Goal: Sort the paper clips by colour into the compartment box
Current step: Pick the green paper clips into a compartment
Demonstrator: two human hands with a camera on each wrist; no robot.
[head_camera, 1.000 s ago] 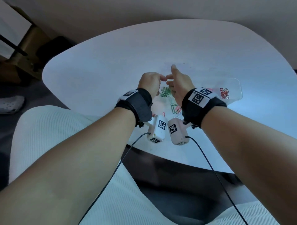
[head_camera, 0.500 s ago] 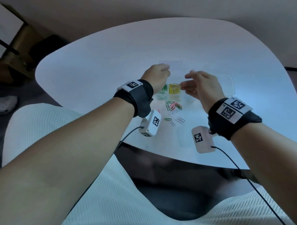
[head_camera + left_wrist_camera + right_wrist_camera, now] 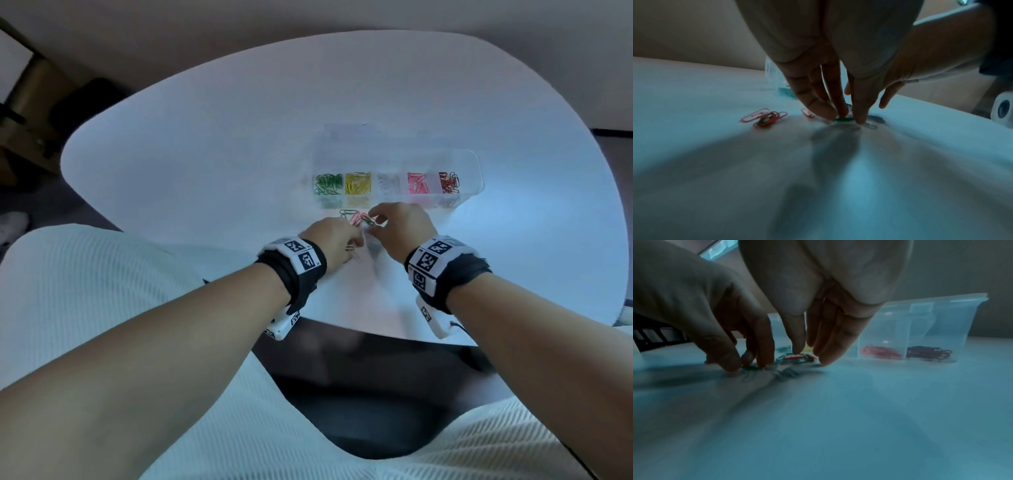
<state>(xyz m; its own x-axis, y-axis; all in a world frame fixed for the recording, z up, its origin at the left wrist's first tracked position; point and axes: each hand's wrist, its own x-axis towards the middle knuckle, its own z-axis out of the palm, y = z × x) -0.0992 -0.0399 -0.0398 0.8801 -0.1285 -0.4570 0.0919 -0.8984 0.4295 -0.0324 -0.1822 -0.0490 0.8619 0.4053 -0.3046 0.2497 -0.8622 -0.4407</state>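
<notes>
Green clip [image 3: 843, 119] between left hand [image 3: 334, 240] fingertips [image 3: 823, 112], downturned, nipping it against the table [image 3: 205, 164]. Right hand [image 3: 399, 229], fingers loosely extended, touches the loose pile [image 3: 795, 358] beside it, gripping nothing visible. Step: picking up. Next, probably: lift to the box [image 3: 472, 171] beyond, green compartment, leftmost.

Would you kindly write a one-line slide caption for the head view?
Both hands, left hand and right hand, work loose paper clips before the colour-sorted compartment box on a white table.
</notes>
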